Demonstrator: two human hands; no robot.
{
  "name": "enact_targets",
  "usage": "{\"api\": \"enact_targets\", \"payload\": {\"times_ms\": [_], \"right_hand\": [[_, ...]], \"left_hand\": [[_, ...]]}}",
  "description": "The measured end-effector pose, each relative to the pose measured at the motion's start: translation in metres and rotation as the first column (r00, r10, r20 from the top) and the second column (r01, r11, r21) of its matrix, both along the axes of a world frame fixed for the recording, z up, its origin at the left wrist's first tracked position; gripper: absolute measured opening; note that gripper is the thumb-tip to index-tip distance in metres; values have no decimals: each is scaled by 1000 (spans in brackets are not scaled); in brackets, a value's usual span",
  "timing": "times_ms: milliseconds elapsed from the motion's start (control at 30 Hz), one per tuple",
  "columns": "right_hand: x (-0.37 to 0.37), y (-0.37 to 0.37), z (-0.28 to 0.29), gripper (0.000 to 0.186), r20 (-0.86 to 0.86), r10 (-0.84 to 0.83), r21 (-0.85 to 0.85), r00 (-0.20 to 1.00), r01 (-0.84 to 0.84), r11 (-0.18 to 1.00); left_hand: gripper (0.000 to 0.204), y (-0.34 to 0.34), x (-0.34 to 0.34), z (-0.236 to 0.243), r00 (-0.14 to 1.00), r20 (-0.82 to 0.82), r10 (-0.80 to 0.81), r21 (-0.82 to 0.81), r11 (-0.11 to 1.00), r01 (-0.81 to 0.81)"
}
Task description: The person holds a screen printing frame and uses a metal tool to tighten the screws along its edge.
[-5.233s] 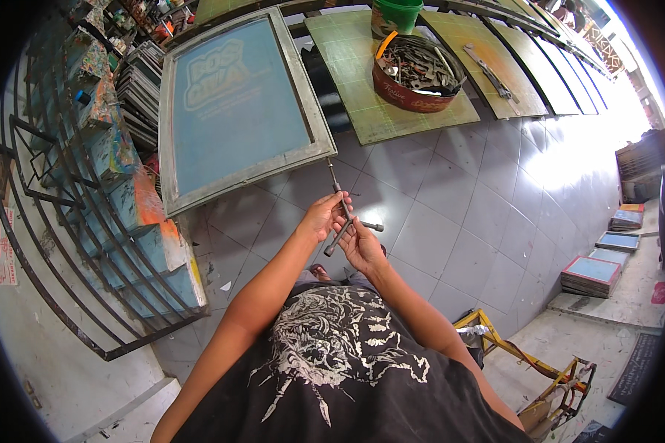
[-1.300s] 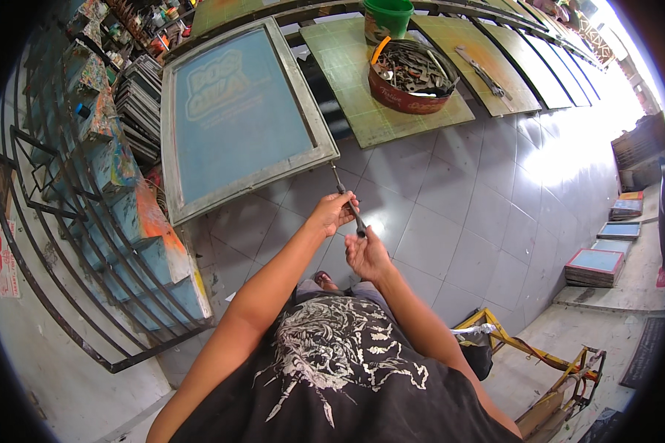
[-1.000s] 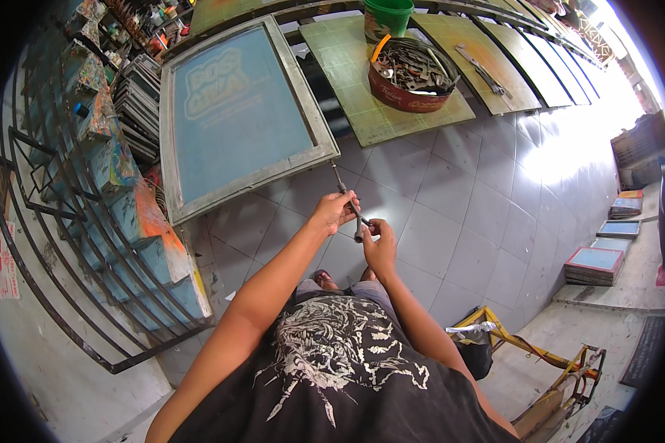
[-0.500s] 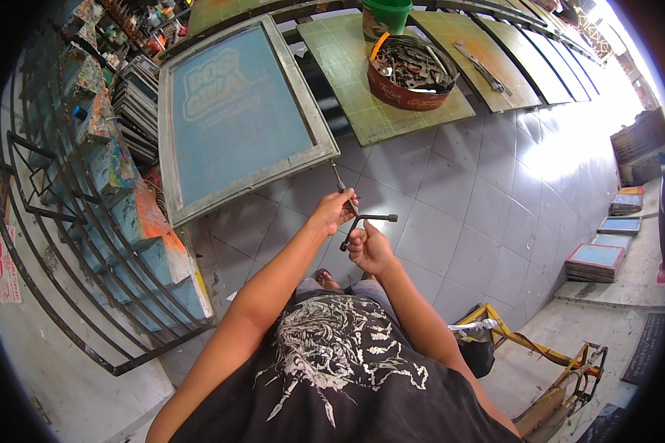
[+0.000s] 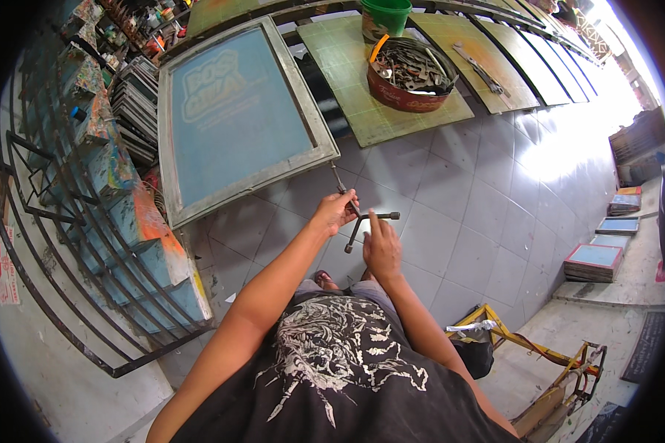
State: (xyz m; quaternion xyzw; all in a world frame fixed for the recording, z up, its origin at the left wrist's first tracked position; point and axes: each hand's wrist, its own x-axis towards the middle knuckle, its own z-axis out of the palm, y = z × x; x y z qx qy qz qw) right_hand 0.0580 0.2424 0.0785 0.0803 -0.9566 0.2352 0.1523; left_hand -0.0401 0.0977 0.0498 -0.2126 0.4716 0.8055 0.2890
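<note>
A dark three-armed Y-shaped socket wrench (image 5: pixel 355 235) is in front of me, its long shaft pointing away toward the near corner of a framed printing screen (image 5: pixel 258 181). The shaft's far end meets a thin metal rod at that corner; the exact joint is too small to make out. My left hand (image 5: pixel 334 212) is closed around the shaft just below the rod. Beside the two short arms is my right hand (image 5: pixel 382 252), its fingers stretched out against the right-hand arm without wrapping around it.
Several greenish printing boards (image 5: pixel 340 81) line the far side. On one stands a round red tin (image 5: pixel 406 97) of metal parts, near a green bucket (image 5: pixel 386 18); an adjustable wrench (image 5: pixel 480 68) lies on another. Dark metal railings (image 5: pixel 74 273) curve at left, a yellow frame (image 5: pixel 543 347) at lower right.
My right hand has let go of the wrench's near arm, opened its fingers and shifted slightly right to the other arm. The wrench has turned a little; my left hand stays on the shaft.
</note>
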Motion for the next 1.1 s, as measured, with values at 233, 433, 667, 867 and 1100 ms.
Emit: {"api": "enact_targets", "payload": {"times_ms": [233,433,667,867,1100], "right_hand": [[5,-3,-22,68,279,-99,-272,955,178,946],[-10,-15,-36,59,360,-243,-288,901,356,889],[-12,-20,-57,51,679,367,-719,636,473,509],[-3,-27,-19,59,318,850,-651,420,748,-126],[5,-12,-13,78,125,704,-913,699,358,-193]], "left_hand": [[20,2,-1,0,1000,15,-8,-39,999,9],[20,6,-1,-2,1000,9,21,-107,994,-20],[20,-2,-3,2,999,-9,-45,-94,995,44],[19,-10,-3,4,995,6,-96,41,995,95],[21,1,-6,1,999,-1,-37,20,999,37]]}}
